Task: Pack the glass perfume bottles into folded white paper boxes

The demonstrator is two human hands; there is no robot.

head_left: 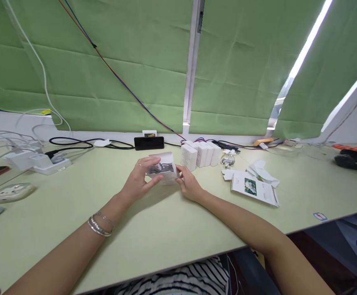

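A small white carton (169, 178) is held just above the table in front of me, its top flap raised at the back. Its opening shows a dark grey inside with something small and pale in it, too small to name. My left hand (139, 180) grips the left side, fingers over the far edge and thumb across the near edge. At the right side, my right hand (189, 184) pinches the carton's edge between thumb and fingers. Right behind that hand, several closed white boxes (189, 157) stand in a row.
A flattened white carton (255, 187) with a flower picture lies right, crumpled paper (262, 173) behind it. A clear round glass object (228, 159) stands beside the boxes. A black phone (149, 143) leans at the back. Power strips (51, 163) and cables lie left.
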